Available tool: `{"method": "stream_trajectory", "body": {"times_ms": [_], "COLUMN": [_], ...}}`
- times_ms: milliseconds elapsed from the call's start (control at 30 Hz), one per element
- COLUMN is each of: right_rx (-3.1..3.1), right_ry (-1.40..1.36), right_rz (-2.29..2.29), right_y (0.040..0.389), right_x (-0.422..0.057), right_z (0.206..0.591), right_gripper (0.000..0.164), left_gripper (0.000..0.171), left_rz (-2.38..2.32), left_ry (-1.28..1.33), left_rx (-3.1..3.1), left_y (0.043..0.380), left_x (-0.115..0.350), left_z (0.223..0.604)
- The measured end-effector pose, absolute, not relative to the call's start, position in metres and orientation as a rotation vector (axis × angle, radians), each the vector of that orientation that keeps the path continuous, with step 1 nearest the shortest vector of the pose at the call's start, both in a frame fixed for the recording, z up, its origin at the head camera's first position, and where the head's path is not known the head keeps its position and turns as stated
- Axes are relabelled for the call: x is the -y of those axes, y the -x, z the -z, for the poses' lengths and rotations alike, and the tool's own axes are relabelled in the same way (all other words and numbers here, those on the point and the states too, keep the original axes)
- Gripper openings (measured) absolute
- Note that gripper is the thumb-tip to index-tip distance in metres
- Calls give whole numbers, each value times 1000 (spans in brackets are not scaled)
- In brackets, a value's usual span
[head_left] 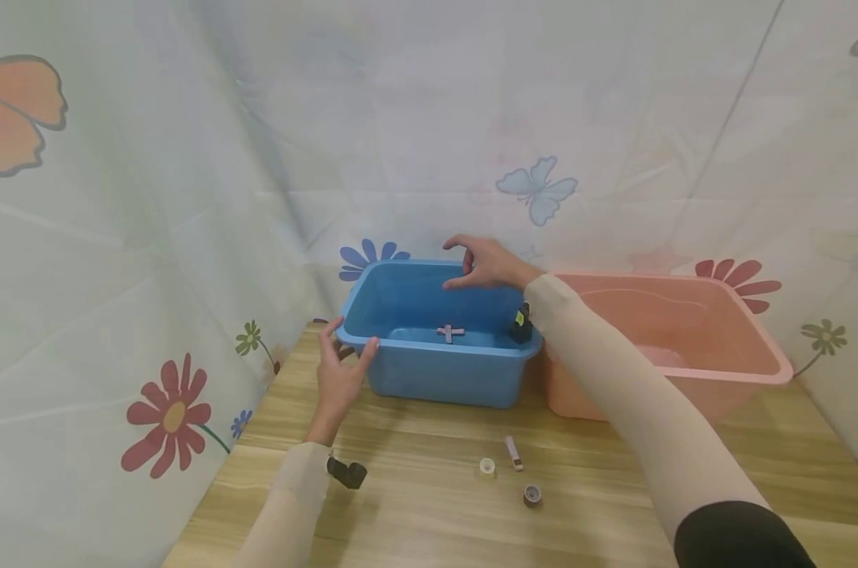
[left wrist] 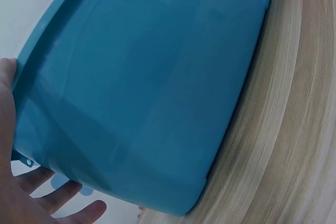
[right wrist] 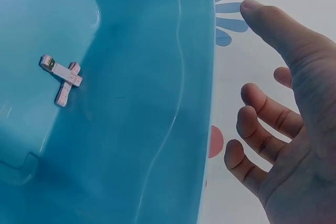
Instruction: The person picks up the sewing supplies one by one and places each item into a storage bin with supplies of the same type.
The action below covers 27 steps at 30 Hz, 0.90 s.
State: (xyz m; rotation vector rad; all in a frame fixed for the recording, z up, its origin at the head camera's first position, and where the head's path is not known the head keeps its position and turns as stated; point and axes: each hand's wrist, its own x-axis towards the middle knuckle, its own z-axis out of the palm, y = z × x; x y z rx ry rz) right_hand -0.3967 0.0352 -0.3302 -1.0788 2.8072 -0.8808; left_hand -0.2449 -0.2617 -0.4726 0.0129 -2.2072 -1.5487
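A blue plastic bin (head_left: 443,371) stands on the wooden table. My left hand (head_left: 340,379) grips its front left corner, thumb at the front rim and fingers spread round the left side; the left wrist view shows these fingers (left wrist: 86,213) by the bin's wall. My right hand (head_left: 489,264) is raised over the bin's back rim, fingers loosely curved with a gap to the thumb, holding nothing. Inside on the bin's floor, two small pale pink-and-white bars (right wrist: 64,74) lie crossed, one over the other.
To the right stands a larger pink bin (head_left: 727,386), behind my right forearm. In front on the table (head_left: 415,489) lie another pale pink bar (head_left: 514,454), a small white ring (head_left: 487,467) and a small grey ring (head_left: 532,495). A flower-printed curtain (head_left: 429,158) hangs behind.
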Motion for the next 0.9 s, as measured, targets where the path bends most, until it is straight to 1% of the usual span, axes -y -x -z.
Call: {"method": "stream_trajectory", "body": {"times_ms": [433,900], "right_rx": [-2822,-2804], "right_ry": [1119,1138], "right_rz": [861,881], "right_y": [389,380], "right_x": [-39,-47], "right_z": [323,316], "right_gripper": [79,76], "left_gripper": [82,83], "left_rz": [1533,1541], "left_ry": [-52,-35], "left_rx": [2217,2213], "left_y": [247,245], "left_x": [261,259], "left_z": [473,469]}}
